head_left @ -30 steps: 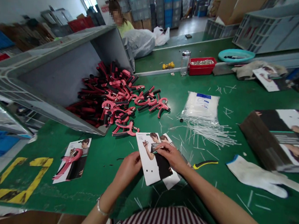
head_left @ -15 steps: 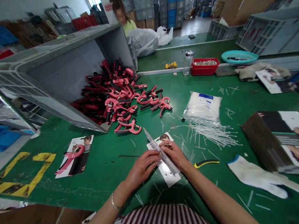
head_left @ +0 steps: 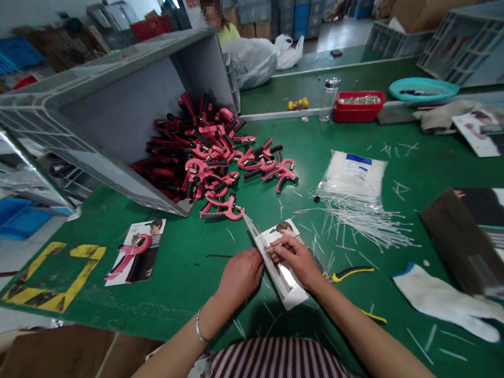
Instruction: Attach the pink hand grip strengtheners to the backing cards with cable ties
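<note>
cards (head_left: 290, 293) white-black | clamps (head_left: 211, 150) pink-black | table (head_left: 173, 288) green | tape (head_left: 79, 280) yellow-black striped

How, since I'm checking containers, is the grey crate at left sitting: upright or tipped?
Tipped: the grey crate has its mouth facing sideways, pink grips spread out onto the table.

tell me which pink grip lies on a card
The grip nearest the yellow-black tape: its card sits apart, while the others lie in or just outside the grey crate.
</note>
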Demonstrator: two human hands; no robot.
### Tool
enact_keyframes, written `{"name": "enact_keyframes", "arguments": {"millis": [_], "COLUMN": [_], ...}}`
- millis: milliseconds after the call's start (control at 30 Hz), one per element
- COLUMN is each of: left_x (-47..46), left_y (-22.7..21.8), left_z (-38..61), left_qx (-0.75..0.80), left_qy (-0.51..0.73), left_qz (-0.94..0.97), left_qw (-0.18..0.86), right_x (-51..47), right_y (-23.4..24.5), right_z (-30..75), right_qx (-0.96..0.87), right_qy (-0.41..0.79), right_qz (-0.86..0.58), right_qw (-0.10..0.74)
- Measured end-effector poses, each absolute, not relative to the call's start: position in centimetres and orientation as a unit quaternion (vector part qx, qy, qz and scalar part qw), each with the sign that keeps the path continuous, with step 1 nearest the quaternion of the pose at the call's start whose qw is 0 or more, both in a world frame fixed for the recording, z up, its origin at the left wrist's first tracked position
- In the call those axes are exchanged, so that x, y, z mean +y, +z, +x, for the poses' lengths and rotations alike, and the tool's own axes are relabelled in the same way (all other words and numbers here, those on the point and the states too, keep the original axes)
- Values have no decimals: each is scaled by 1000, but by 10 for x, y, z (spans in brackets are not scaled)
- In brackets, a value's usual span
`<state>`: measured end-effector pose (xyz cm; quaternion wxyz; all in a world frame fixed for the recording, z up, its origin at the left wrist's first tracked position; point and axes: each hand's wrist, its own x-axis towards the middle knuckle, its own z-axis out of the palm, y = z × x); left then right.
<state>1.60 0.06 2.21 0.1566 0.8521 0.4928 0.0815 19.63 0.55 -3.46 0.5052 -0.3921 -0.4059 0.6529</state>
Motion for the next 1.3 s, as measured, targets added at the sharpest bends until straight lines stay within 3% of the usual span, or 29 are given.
{"name": "enact_keyframes", "arguments": {"millis": [533,733,1033,1300], "left_x": [-7,-11,-3,4], "left_y": [3,-9,-8,-7], "left_z": [-11,-20,-8,-15], "left_qx": [568,585,597,549], "left_qy": [274,291,272,304], "left_qz": [634,600,624,678], "left_qw": [447,462,425,383], "right_x": [10,11,19,20], "right_y": [-30,-32,-23,-22], "right_z": [178,178,182,189], "right_qx": [-492,-512,-686,-723], "right_qy": [601,606,461,420], "right_qz": [-386,-378,-407,-390], "right_qw": [497,477,389,386]}}
